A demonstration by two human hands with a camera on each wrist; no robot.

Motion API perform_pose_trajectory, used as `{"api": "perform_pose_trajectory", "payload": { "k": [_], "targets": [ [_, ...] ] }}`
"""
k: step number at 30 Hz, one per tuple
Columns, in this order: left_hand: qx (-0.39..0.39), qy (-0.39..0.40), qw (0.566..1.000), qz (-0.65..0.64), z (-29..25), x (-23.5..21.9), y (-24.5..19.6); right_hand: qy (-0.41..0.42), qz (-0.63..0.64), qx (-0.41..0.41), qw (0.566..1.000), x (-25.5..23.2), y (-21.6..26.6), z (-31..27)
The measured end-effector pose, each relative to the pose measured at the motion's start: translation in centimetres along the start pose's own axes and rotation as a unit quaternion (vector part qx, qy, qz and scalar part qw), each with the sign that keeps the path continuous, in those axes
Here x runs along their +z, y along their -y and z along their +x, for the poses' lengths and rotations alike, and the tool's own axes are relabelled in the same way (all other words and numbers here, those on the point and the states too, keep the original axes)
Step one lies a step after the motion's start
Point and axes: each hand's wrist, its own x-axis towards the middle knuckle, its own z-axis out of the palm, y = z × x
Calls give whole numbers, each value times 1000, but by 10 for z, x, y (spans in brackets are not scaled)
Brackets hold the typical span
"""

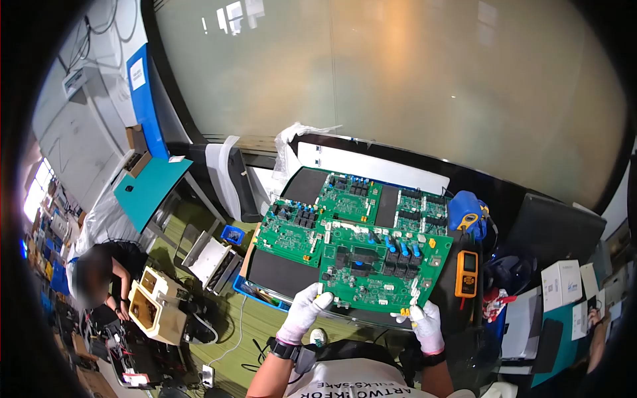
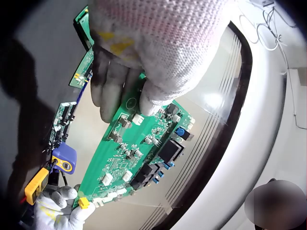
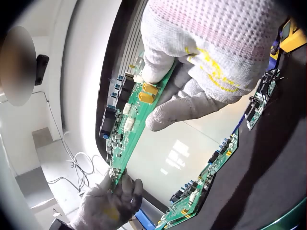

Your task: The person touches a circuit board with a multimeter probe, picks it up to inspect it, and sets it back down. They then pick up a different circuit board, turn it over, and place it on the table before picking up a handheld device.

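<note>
A large green circuit board (image 1: pixel 363 282) is held up in front of the body by both white-gloved hands. My left hand (image 1: pixel 305 313) pinches its near left corner, thumb on the component side and fingers beneath. At the near right corner my right hand (image 1: pixel 426 328) grips the edge beside small yellow connectors (image 3: pixel 147 94). Black blocks and blue round parts stand up from the board's face. Seen from the left wrist, the board (image 2: pixel 108 163) slants away from the thumb. Beyond it, more green boards (image 1: pixel 290 232) lie on a dark mat.
Right of the boards lie an orange handheld meter (image 1: pixel 466 273) and a blue-and-yellow device (image 1: pixel 464 211). A white box (image 1: pixel 561 285) stands farther right. At the left, another person works near a cream-coloured machine (image 1: pixel 156 306). A blue bin (image 1: pixel 232 234) sits on the floor.
</note>
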Motion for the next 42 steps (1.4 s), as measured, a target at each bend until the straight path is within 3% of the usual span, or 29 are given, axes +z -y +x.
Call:
{"api": "perform_pose_trajectory", "payload": {
  "k": [8, 19, 26, 31, 33, 35, 38, 39, 41, 42],
  "targets": [
    [-21, 36, 999, -17, 28, -48, 5, -59, -120, 45, 990, 48, 0, 5],
    [-31, 92, 991, -92, 42, -52, -3, -103, -141, 66, 982, 70, 8, 4],
    [-37, 54, 993, -98, 37, -43, 5, -99, -134, 105, 980, 66, 21, 6],
    [-26, 47, 993, -109, 39, -28, 13, -120, -107, 89, 983, 57, 29, 5],
    [31, 59, 991, -113, 42, -17, 3, -119, -60, 76, 988, 48, 31, 4],
    [14, 65, 989, -129, 45, -4, -15, -108, -58, 71, 990, 41, 34, 0],
    [-24, 42, 991, -127, 50, 2, -4, -100, -138, 93, 981, 38, 42, -5],
    [-40, 19, 993, -108, 53, 4, -1, -90, -136, 65, 984, 42, 43, -8],
    [-46, 19, 993, -110, 56, 4, 12, -5, -355, -67, 932, 43, 53, -9],
    [-57, 20, 989, -134, 57, 7, 18, 24, -399, -73, 914, 47, 63, -9]
  ]
}}
